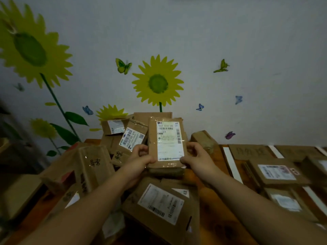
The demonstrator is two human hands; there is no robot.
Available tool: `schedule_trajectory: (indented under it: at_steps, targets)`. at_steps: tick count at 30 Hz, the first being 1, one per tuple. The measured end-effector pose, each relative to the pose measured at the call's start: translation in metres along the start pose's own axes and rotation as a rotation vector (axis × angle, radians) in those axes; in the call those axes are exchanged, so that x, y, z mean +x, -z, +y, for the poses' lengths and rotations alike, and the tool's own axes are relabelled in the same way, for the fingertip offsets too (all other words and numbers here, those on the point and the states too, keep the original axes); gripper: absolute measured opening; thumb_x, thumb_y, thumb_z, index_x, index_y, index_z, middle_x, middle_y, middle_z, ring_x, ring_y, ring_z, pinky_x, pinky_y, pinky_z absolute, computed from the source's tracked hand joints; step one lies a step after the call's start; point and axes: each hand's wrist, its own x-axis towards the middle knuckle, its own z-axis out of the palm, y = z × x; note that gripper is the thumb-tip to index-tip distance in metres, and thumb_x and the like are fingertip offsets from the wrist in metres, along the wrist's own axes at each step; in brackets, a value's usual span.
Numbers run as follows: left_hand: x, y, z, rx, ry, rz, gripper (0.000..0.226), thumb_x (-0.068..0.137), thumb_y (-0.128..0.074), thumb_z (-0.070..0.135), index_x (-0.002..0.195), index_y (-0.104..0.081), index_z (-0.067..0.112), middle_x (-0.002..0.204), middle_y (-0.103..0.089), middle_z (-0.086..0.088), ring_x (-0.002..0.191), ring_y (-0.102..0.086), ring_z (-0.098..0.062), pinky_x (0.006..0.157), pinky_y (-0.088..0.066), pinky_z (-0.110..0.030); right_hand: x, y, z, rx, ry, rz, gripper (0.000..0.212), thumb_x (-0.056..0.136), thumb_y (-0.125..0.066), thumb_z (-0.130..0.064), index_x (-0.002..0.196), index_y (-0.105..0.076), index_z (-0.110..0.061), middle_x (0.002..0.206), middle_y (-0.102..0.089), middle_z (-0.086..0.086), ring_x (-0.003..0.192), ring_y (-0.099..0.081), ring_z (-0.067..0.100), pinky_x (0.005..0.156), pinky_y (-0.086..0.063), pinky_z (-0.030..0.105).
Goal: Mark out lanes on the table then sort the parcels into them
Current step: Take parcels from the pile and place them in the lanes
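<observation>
While upright, parcel (pixel 168 141) between curled fingers (pixel 141 149).

- We hold one parcel (pixel 168 142) between left hand (pixel 141 156) and right hand (pixel 196 158), above the parcel heap (pixel 159 204) on the table's (pixel 212 200) left.
- On our right, tape strips (pixel 231 165) run near to far, sorted parcels (pixel 277 174) between them.
- Cardboard signs (pixel 251 152) lie at their far ends.

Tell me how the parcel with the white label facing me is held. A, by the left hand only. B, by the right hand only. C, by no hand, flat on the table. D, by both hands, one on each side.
D: the left hand and the right hand each grip one side of the parcel, holding it upright over the pile of boxes.
</observation>
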Motion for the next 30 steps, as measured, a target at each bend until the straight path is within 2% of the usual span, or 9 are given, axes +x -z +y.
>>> schedule_trajectory:
  at_steps: [6,8,11,14,16,18,21,24,30]
  targets:
    - [-0.057,-0.057,0.014,-0.006,-0.270,-0.011,0.057,0.073,-0.058,-0.011,0.115,-0.045,0.025,0.119,-0.054,-0.009,0.103,-0.059,-0.024,0.073,-0.053,-0.032,-0.048,0.055,-0.023,0.055,0.161,-0.119,0.092,0.079,-0.065,0.008,0.141,-0.019,-0.042,0.129,-0.051,-0.004,0.108,-0.060,0.018,0.084,-0.057,0.039]
    - [-0.078,-0.083,0.015,-0.024,-0.327,-0.041,0.062,0.074,-0.055,-0.016,0.116,-0.043,0.028,0.111,-0.063,-0.002,0.101,-0.063,-0.019,0.081,-0.055,-0.037,-0.069,0.076,-0.023,0.033,0.241,-0.124,0.094,0.077,-0.065,0.013,0.137,-0.021,-0.044,0.122,-0.052,-0.011,0.107,-0.059,0.013,0.074,-0.059,0.030]
    - [-0.102,-0.121,0.011,-0.014,-0.382,-0.078,0.056,0.078,-0.055,-0.017,0.108,-0.042,0.028,0.083,-0.073,0.009,0.079,-0.070,-0.005,0.072,-0.058,-0.028,-0.100,0.107,-0.018,0.063,0.293,-0.118,0.087,0.078,-0.062,0.016,0.125,-0.027,-0.049,0.113,-0.053,-0.018,0.105,-0.058,0.009,0.066,-0.056,0.021]
    - [-0.120,-0.148,0.004,0.002,-0.394,-0.011,0.051,0.072,-0.069,-0.001,0.105,-0.046,0.031,0.099,-0.066,0.004,0.083,-0.068,-0.006,0.072,-0.056,-0.030,-0.128,0.130,-0.006,0.042,0.296,-0.113,0.086,0.078,-0.065,0.011,0.128,-0.027,-0.047,0.119,-0.050,-0.016,0.113,-0.054,0.012,0.072,-0.058,0.023]
    - [-0.129,-0.163,-0.002,0.003,-0.338,-0.015,0.053,0.063,-0.072,0.013,0.108,-0.049,0.031,0.114,-0.058,-0.003,0.094,-0.065,-0.019,0.072,-0.053,-0.036,-0.147,0.144,0.006,0.014,0.263,-0.089,0.085,0.081,-0.068,0.001,0.137,-0.021,-0.042,0.120,-0.046,-0.017,0.112,-0.052,0.007,0.084,-0.055,0.023]
    - [-0.135,-0.179,-0.012,-0.009,-0.217,-0.062,0.042,0.077,-0.062,0.008,0.114,-0.050,0.025,0.117,-0.056,-0.010,0.090,-0.063,-0.027,0.068,-0.052,-0.039,-0.164,0.158,0.023,0.041,0.190,-0.034,0.086,0.084,-0.069,-0.012,0.143,-0.014,-0.039,0.124,-0.046,-0.017,0.107,-0.050,0.005,0.089,-0.051,0.026]
    - [-0.143,-0.203,-0.036,0.069,-0.050,-0.225,0.033,0.081,-0.058,0.007,0.108,-0.055,0.027,0.117,-0.059,-0.016,0.089,-0.063,-0.032,0.067,-0.051,-0.038,-0.181,0.183,0.050,0.207,0.044,0.079,0.090,0.087,-0.067,-0.016,0.148,-0.006,-0.040,0.133,-0.052,-0.001,0.098,-0.062,0.013,0.077,-0.058,0.032]
    - [-0.148,-0.226,-0.054,0.192,0.022,-0.368,0.037,0.082,-0.061,0.012,0.114,-0.055,0.030,0.115,-0.059,-0.013,0.097,-0.062,-0.035,0.075,-0.052,-0.042,-0.202,0.205,0.076,0.220,-0.058,0.183,0.081,0.088,-0.065,-0.017,0.146,-0.016,-0.043,0.126,-0.060,0.001,0.101,-0.067,0.024,0.082,-0.057,0.047]
    - [-0.160,-0.259,-0.072,0.347,0.127,-0.532,0.027,0.083,-0.059,0.018,0.108,-0.061,0.026,0.105,-0.065,-0.010,0.091,-0.063,-0.025,0.075,-0.048,-0.032,-0.252,0.242,0.115,0.285,-0.232,0.291,0.057,0.089,-0.063,-0.033,0.138,-0.036,-0.035,0.115,-0.067,0.004,0.103,-0.066,0.025,0.085,-0.055,0.049]
